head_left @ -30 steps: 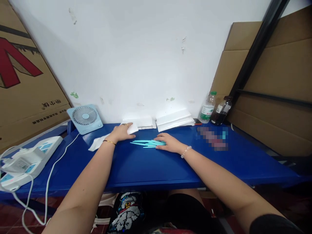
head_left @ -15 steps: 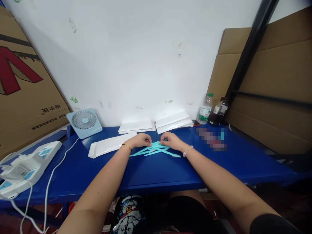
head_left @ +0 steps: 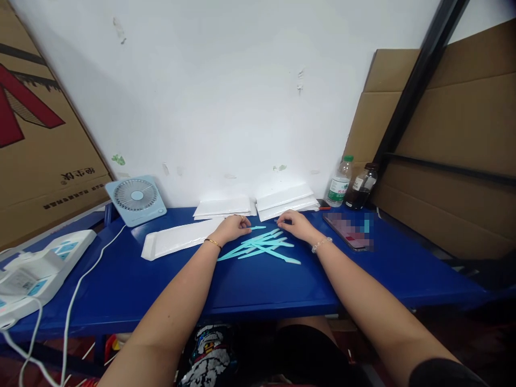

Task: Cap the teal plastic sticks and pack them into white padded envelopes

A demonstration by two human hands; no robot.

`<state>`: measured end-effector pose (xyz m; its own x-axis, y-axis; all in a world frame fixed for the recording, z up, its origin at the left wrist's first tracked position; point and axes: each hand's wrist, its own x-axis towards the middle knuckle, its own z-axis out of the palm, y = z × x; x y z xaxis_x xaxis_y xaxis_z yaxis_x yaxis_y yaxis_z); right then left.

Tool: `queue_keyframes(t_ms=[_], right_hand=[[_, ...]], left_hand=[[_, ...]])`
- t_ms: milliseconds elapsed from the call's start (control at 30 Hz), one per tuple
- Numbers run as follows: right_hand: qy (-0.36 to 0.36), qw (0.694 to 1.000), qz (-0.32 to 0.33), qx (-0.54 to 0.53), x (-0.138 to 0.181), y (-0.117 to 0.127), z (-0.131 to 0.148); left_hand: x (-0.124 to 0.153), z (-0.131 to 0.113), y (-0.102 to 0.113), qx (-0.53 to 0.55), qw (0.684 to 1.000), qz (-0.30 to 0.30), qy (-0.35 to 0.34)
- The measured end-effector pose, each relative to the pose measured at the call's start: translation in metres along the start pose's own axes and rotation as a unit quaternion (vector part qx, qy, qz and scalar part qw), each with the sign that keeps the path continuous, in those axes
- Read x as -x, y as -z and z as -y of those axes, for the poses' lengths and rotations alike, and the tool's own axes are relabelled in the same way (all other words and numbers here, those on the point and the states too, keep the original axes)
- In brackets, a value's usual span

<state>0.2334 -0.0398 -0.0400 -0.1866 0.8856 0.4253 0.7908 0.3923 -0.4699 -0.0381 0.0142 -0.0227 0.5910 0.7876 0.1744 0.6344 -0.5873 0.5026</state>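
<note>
Several thin teal plastic sticks lie fanned out on the blue table. My left hand rests at their far left end, fingers curled, pinching the tip of one teal stick. On the far right side of the fan sits my right hand, its fingers bent and pressed together on the table; what they hold, if anything, is hidden. A long white pouch lies flat just left of my left hand.
Two stacks of white pouches lie against the wall. A small blue fan and a white machine with cables are on the left; two bottles and a phone on the right. Cardboard stands on both sides.
My left hand drew a white pouch off the stack and laid it at the left. Both hands then came to the teal sticks, which went from a tight bundle to a spread fan.
</note>
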Motion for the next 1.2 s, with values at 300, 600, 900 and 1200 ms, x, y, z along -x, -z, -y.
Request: queue_keyframes(t_ms=[300,600,900,1200], right_hand=[[-0.02,0.992,0.119,0.038,0.003,-0.005,0.029],[0.014,0.995,0.094,0.01,0.006,-0.007,0.02],[0.068,0.994,0.068,0.057,0.005,-0.006,0.021],[0.035,0.994,0.099,-0.042,0.012,0.014,0.015]], left_hand=[[0.009,-0.013,-0.012,0.009,0.998,0.054,-0.021],[0.015,-0.012,-0.011,-0.042,0.997,0.055,-0.026],[0.016,-0.019,-0.004,-0.194,0.978,-0.021,-0.077],[0.02,-0.006,0.003,-0.107,0.991,-0.073,-0.023]])
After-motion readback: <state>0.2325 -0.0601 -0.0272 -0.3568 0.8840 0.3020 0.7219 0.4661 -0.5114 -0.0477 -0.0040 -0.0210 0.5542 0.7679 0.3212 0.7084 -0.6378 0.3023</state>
